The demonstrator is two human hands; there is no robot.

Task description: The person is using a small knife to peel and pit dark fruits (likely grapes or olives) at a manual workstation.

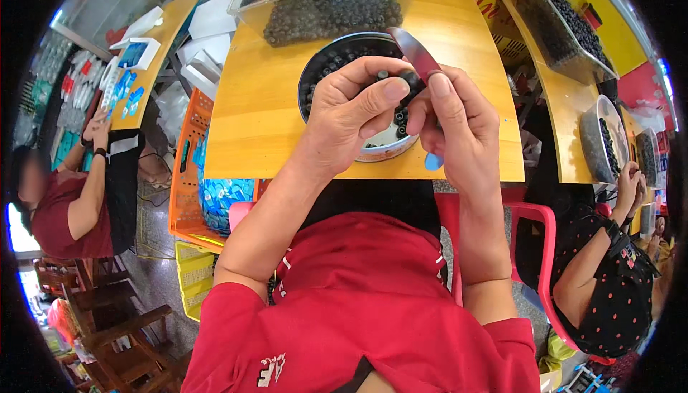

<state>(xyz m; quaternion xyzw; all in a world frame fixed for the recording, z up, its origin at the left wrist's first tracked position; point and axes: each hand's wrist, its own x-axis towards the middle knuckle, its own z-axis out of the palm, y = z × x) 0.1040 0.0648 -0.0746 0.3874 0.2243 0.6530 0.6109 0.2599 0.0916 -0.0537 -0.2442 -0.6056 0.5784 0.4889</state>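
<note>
My right hand (459,117) is closed around a knife. The dark reddish blade of the knife (413,50) points up and left, and its blue handle end shows below my fingers. With thumb and fingers pinched, my left hand (355,103) holds small black cylindrical parts (383,75); one more dark part lies close to the blade's base. Both hands are over a round metal tin (387,154), which contains many loose black parts, and they hide much of its inside. Behind the tin stands a clear plastic bin (247,4) heaped with similar black parts.
Everything rests on a yellow wooden table (251,128). An orange crate (188,203) with blue packets and a yellow crate (192,278) stand left of it. A co-worker in red (72,207) sits left; another in a dotted top (605,278) sits right beside a second bin (562,31).
</note>
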